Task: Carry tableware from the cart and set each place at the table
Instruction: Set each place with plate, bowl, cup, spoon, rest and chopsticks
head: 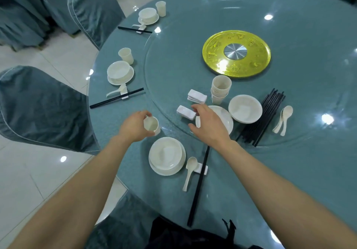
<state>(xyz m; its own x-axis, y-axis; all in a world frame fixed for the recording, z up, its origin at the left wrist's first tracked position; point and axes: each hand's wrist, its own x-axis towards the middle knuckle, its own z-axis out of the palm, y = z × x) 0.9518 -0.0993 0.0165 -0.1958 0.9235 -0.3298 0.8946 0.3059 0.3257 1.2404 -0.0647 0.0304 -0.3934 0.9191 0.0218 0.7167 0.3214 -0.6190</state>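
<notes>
The left hand (133,127) curls round a cup (151,126), mouth up, just beyond the near bowl (166,153) and slightly to its left; whether it already touches the table (119,117) I cannot tell. The right hand (209,128), fingers loosely spread and holding nothing, hovers beyond the bowl to its right, over the spare plates (224,119). The left hand is the nearer one, so I judge it finishes the placing.

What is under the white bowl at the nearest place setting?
A round white plate sits under the white bowl; only its rim shows along the bowl's right and near sides. The plate's centre is covered, so anything between them cannot be seen.
</notes>
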